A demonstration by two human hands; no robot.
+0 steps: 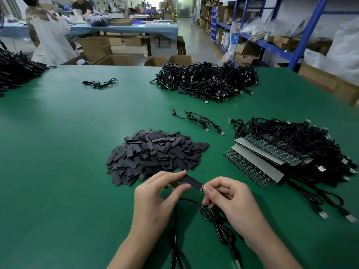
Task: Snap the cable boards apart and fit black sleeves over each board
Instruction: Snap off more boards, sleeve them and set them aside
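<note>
Lower centre of the frame: the left hand [155, 193] pinches 1 black sleeve [192, 181] by its left end, and the right hand [229, 197] pinches the board [201, 188] (only its tip shows) at the sleeve's right end. The sleeve pile [155, 152] lies just above on the green desk [58, 152].

Green table [58, 152], near, spanning the view. Open cardboard boxes [120, 60] on the floor past its far edge. Blue-covered table [124, 29], far left, person in white apron [48, 35] standing beside it. Blue shelving [303, 35], far right, loaded with cartons [285, 41] and plastic bags [347, 45].
</note>
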